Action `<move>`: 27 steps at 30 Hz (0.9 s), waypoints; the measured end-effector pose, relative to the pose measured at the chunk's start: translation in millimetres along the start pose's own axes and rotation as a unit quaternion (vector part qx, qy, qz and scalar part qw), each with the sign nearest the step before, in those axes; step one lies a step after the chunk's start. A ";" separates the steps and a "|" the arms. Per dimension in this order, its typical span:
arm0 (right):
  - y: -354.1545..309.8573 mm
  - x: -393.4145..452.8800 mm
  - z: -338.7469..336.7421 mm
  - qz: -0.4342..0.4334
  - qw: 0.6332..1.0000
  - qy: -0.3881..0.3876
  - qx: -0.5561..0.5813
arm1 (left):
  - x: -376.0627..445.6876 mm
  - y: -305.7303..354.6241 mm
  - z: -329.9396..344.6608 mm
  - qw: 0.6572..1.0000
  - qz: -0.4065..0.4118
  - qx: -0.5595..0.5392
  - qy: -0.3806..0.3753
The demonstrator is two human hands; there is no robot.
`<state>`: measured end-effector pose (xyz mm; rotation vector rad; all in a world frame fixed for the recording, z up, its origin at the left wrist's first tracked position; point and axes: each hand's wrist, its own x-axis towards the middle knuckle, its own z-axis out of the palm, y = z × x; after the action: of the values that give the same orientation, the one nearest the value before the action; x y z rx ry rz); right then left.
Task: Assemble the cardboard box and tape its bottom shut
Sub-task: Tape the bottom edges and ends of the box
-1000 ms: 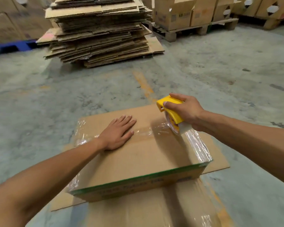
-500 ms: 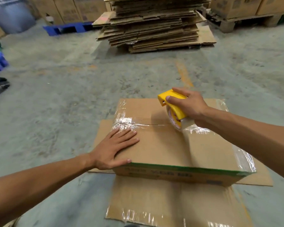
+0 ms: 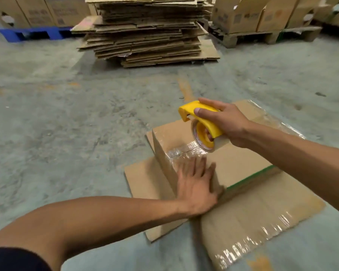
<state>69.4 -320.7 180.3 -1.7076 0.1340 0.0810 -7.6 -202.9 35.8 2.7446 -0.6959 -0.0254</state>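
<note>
The cardboard box (image 3: 235, 163) stands bottom up on the floor, a green stripe along its near edge. Clear tape (image 3: 181, 152) runs over its top seam and down the left end. My right hand (image 3: 226, 124) grips the yellow tape dispenser (image 3: 199, 122), whose roll touches the box top near the left end. My left hand (image 3: 197, 184) lies flat and blurred on the box's near left corner, fingers spread.
Flat cardboard sheets (image 3: 262, 218) with tape scraps lie under the box. A tall stack of flattened cartons (image 3: 145, 36) stands ahead. Boxes on wooden pallets (image 3: 262, 18) are at the back right, a blue pallet (image 3: 33, 33) at the back left. Around all this is grey concrete floor.
The tape dispenser has travelled left along the seam to the box's left end. My left hand slid from the box top to its near left corner. The view swung round the box.
</note>
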 end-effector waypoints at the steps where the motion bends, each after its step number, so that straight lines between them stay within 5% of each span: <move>1: -1.4 -4.0 -8.3 0.001 1.000 0.000 0.005 | 6.8 15.8 2.1 0.999 0.004 -0.009 -0.036; 6: -7.4 -27.4 -56.8 0.016 1.000 -0.011 0.011 | 35.8 72.1 10.6 0.986 0.092 -0.052 -0.127; 11: -6.5 -57.5 -118.5 0.054 0.997 -0.063 0.002 | 53.0 105.9 -2.9 0.923 0.079 -0.319 -0.198; 13: -5.6 -71.3 -142.8 0.083 0.994 -0.075 0.010 | 58.2 101.4 -12.6 0.874 0.020 -0.446 -0.193; 17: -3.0 -92.8 -176.0 0.133 0.987 -0.093 0.012 | 73.3 78.6 -51.3 0.680 -0.165 -0.670 -0.248; 20: 2.0 -96.7 -185.7 0.155 0.980 -0.117 0.037 | 84.7 59.6 -77.3 0.565 -0.216 -0.734 -0.310; 27: 6.9 -89.4 -188.9 0.169 0.971 -0.157 0.062 | 85.4 63.4 -89.8 0.509 -0.225 -0.773 -0.306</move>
<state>-24.6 -504.9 211.9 -1.5122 0.1894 0.5819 46.7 -269.6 145.4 0.9193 0.1121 -1.1395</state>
